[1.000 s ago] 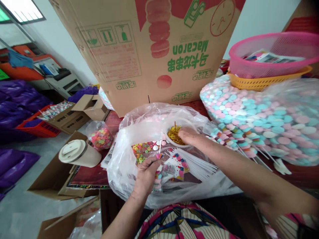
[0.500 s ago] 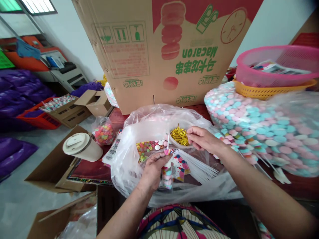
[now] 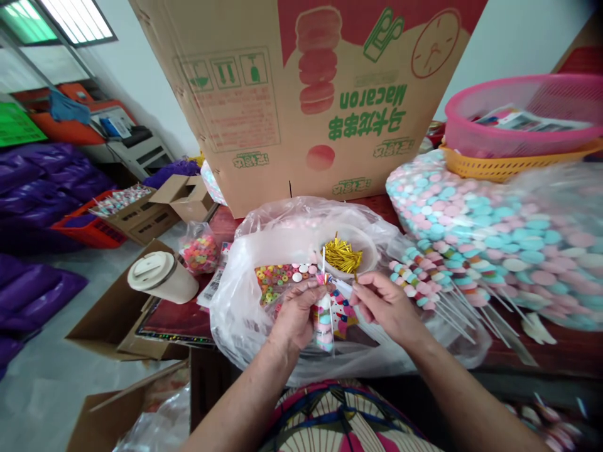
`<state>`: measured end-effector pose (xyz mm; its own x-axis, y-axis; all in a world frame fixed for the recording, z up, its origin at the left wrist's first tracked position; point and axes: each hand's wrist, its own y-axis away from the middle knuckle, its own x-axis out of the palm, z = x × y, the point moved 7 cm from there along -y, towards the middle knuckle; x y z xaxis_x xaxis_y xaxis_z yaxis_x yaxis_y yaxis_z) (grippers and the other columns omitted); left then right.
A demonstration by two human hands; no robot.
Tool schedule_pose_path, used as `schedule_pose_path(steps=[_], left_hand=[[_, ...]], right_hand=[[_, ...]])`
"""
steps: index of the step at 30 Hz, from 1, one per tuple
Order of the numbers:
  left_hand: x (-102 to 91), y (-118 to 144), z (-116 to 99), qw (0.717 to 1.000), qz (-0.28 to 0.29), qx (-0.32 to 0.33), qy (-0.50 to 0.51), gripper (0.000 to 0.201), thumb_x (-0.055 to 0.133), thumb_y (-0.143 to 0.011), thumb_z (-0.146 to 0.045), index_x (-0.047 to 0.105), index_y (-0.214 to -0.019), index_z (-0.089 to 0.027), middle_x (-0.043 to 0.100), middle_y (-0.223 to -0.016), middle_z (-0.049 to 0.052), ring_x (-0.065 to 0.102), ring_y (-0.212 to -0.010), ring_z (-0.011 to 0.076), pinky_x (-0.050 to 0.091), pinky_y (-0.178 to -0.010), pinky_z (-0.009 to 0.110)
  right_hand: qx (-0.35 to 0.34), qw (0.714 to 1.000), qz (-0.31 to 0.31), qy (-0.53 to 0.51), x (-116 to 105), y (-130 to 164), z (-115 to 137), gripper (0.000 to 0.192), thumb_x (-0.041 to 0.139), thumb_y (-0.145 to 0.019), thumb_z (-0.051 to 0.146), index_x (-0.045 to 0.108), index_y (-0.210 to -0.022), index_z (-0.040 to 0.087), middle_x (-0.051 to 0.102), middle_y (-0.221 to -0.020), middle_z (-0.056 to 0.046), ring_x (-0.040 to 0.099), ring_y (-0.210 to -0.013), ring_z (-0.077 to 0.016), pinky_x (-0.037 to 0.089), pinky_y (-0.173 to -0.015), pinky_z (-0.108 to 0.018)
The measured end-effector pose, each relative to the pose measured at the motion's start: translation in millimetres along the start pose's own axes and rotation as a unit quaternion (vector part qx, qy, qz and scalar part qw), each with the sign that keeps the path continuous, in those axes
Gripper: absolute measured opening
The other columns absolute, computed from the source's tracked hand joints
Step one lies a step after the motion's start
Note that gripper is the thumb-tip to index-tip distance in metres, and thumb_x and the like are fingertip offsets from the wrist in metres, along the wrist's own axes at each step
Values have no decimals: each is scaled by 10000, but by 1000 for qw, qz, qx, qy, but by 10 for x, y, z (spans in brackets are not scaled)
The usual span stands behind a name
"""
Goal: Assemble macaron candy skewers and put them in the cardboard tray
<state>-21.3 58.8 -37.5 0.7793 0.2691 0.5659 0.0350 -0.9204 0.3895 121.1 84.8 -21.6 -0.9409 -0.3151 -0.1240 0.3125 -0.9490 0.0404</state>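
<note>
left hand [image 3: 296,314] gripped a bagged candy skewer [image 3: 323,317] upright near the worktop's front edge, stick end up, fingers closed round the gathered neck. right hand [image 3: 384,306], just beside it, pinched a gold twist tie [image 3: 354,280]. the tie lay right of the neck, crosswise to the skewer's long axis.

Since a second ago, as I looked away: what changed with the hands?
The right hand left the bowl of gold ties, pinching one, and came beside the left hand. The left hand kept gripping the bagged candy stick.
</note>
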Motion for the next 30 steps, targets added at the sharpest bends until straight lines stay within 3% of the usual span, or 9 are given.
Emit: schedule_pose_path(steps=[5, 9, 11, 14, 17, 19, 21, 25, 30], left_hand=[[101, 19, 65, 998, 58, -30, 15, 272, 855, -509, -185, 734, -741, -109, 692, -659, 36, 583, -564, 114, 458, -587, 241], [54, 21, 101, 999, 40, -32, 18, 247, 852, -499, -179, 730, -701, -108, 707, -673, 51, 597, -581, 122, 465, -594, 238], [3, 11, 135, 999, 28, -37, 22, 246, 855, -483, -186, 719, -670, -102, 701, -649, 53, 595, -569, 124, 467, -584, 239], [-87, -24, 167, 999, 11, -37, 28, 255, 858, -477, -207, 704, -651, -101, 668, -594, 32, 566, -524, 108, 448, -538, 227], [-173, -64, 161, 1000, -12, -28, -3, 273, 850, -510, -260, 706, -680, -103, 630, -554, 17, 522, -470, 94, 406, -470, 216], [-185, -76, 152, 999, -17, -20, -36, 264, 832, -526, -270, 705, -688, -105, 612, -543, 10, 502, -453, 85, 387, -447, 207], [-153, -68, 152, 998, -8, -10, -65, 215, 796, -544, -251, 696, -678, -117, 597, -539, -2, 484, -442, 73, 375, -435, 194], [-132, -9, 237, 990, -14, -33, -136, 154, 694, -610, -274, 670, -696, -149, 533, -490, -37, 389, -348, 54, 298, -355, 180], [-165, 46, 257, 986, 1, -10, -168, 163, 669, -634, -299, 618, -601, -148, 477, -475, -41, 353, -370, 44, 256, -353, 167]], right_hand=[[-22, 998, 0, 64, 102, 69, -18, 314, 475, -850, 401, 514, -1094, 206, 544, -629, 26, 482, -471, -123, 395, -465, -258], [-78, 987, -10, 139, 297, 85, -10, 470, 406, -852, 263, 390, -1316, 187, 592, -700, -3, 551, -613, -163, 453, -613, -298], [-59, 985, -6, 160, 327, 77, -94, 362, 408, -846, 263, 490, -1191, 191, 613, -720, -13, 558, -631, -166, 455, -627, -300], [-37, 980, 11, 197, 244, 81, -167, 165, 439, -838, 308, 558, -788, 204, 593, -659, -12, 537, -602, -160, 436, -589, -282], [-64, 974, -41, 214, 7, 110, -8, 216, 456, -856, 351, 558, -727, 211, 584, -640, -15, 530, -605, -161, 432, -581, -270], [-97, 972, -40, 210, -26, 125, 147, 209, 468, -871, 360, 598, -792, 216, 619, -696, -24, 556, -649, -167, 453, -616, -269], [-131, 971, 9, 202, 106, 126, 246, 211, 456, -886, 331, 635, -866, 221, 663, -782, -36, 599, -724, -177, 479, -687, -281], [-144, 975, 31, 168, 350, 98, 184, 360, 393, -905, 257, 593, -1201, 211, 682, -1048, -72, 630, -918, -189, 482, -843, -321], [-82, 979, 66, 176, 377, 71, -25, 544, 403, -895, 235, 361, -1435, 178, 650, -772, -23, 579, -681, -163, 485, -714, -303]])
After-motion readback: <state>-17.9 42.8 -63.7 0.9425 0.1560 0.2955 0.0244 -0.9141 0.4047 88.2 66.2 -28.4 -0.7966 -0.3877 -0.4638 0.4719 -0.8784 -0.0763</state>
